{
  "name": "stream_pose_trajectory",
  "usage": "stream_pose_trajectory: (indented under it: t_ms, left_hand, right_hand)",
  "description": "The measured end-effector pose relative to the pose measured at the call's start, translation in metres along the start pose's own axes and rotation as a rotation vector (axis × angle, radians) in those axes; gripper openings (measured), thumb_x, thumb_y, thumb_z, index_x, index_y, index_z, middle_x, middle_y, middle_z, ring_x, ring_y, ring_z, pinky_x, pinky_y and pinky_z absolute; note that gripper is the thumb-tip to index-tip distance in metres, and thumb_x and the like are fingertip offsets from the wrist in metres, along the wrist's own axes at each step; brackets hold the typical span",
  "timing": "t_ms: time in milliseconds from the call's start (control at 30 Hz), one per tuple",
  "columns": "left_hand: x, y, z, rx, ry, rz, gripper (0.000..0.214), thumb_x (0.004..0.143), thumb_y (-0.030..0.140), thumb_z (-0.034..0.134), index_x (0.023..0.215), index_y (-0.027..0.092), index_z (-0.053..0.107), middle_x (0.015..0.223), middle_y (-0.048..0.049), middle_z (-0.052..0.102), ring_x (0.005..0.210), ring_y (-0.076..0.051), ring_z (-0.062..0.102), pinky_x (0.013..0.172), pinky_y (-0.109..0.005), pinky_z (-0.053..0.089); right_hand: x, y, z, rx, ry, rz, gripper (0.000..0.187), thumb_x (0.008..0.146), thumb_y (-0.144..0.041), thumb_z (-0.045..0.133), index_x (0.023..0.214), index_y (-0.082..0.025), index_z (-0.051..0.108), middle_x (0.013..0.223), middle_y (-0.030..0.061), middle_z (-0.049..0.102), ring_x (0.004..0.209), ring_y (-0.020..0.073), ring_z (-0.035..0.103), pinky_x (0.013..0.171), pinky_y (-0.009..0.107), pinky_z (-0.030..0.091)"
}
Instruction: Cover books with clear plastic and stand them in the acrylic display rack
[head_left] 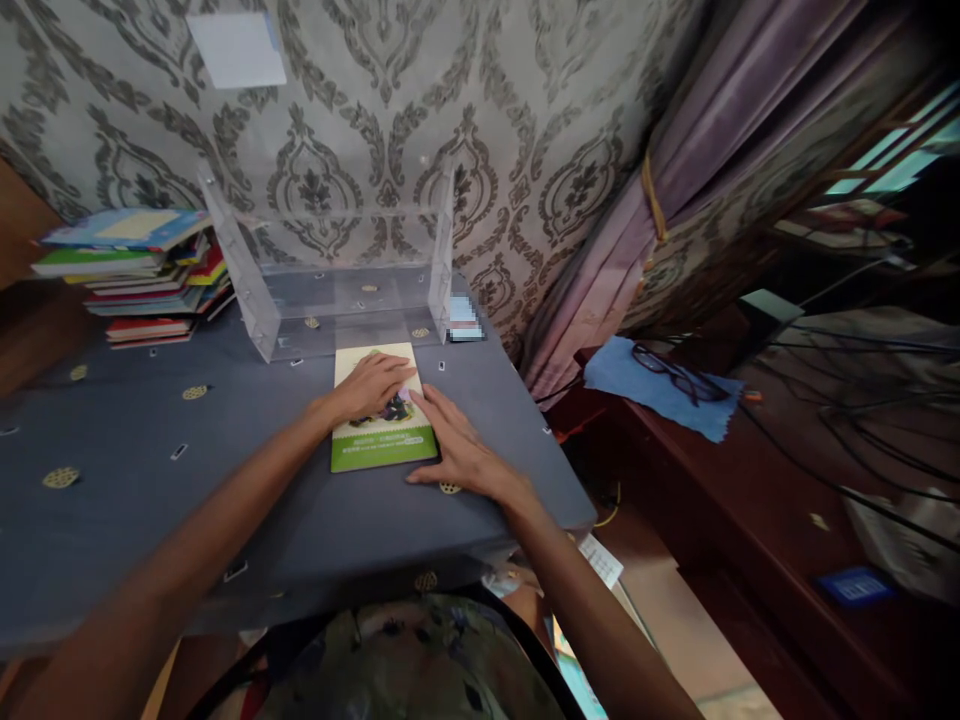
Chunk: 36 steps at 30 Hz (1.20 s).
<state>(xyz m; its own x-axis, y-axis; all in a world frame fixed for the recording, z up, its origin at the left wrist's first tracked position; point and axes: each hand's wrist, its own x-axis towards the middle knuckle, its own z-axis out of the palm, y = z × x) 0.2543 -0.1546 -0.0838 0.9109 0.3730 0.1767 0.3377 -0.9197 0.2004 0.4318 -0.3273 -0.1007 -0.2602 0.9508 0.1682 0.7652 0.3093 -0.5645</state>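
A thin book with a cream and green cover (375, 440) lies flat on the grey-clothed table (150, 450), just in front of a clear acrylic rack (337, 290). My left hand (375, 385) rests flat on the middle of the cover, fingers spread. My right hand (457, 445) lies flat along the book's right edge, fingers stretched out and touching the cover and the cloth.
A stack of colourful books (142, 275) sits at the table's far left. A patterned wall and a purple curtain (675, 200) stand behind. To the right, a dark wooden surface holds a blue cloth (637, 385) with glasses (675, 372) and cables.
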Motion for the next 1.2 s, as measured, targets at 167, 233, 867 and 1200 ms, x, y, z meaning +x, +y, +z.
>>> stream_pose_trajectory:
  t_ms: [167,233,867,1200]
  left_hand:
    - [-0.021,0.023,0.001,-0.047,-0.005,0.056,0.041,0.102,0.029,0.038,0.138,0.030,0.060,0.143,-0.0077,0.056,0.132,-0.027,0.047,0.112,-0.050,0.035]
    - [-0.030,0.034,-0.001,-0.078,-0.018,0.083,0.042,0.102,0.027,0.038,0.138,0.031,0.060,0.143,-0.0086,0.056,0.130,-0.027,0.048,0.110,-0.052,0.037]
    - [-0.065,0.020,-0.007,-0.055,0.020,-0.023,0.043,0.102,0.028,0.036,0.137,0.025,0.061,0.143,-0.0098,0.058,0.134,-0.025,0.050,0.115,-0.048,0.038]
    - [-0.087,-0.033,-0.014,-0.045,0.138,-0.289,0.054,0.101,0.047,0.032,0.137,0.016,0.058,0.145,-0.0136,0.056,0.133,-0.028,0.053,0.115,-0.048,0.040]
  right_hand:
    - [-0.001,0.003,-0.001,0.049,0.077,0.045,0.121,0.076,-0.049,0.082,0.162,-0.030,-0.001,0.168,0.0163,0.015,0.156,0.0316,0.013,0.123,0.054,0.024]
    - [-0.001,0.003,-0.001,0.066,0.086,0.054,0.120,0.077,-0.049,0.081,0.162,-0.030,-0.002,0.167,0.0161,0.017,0.155,0.0320,0.015,0.123,0.054,0.024]
    - [-0.002,0.004,0.000,0.073,0.101,0.016,0.112,0.079,-0.048,0.079,0.162,-0.032,0.005,0.161,0.0128,0.035,0.148,0.0321,0.034,0.120,0.052,0.032]
    - [-0.001,0.000,-0.002,0.075,0.078,0.026,0.106,0.082,-0.047,0.078,0.162,-0.032,0.010,0.161,0.0130,0.035,0.149,0.0320,0.034,0.120,0.053,0.031]
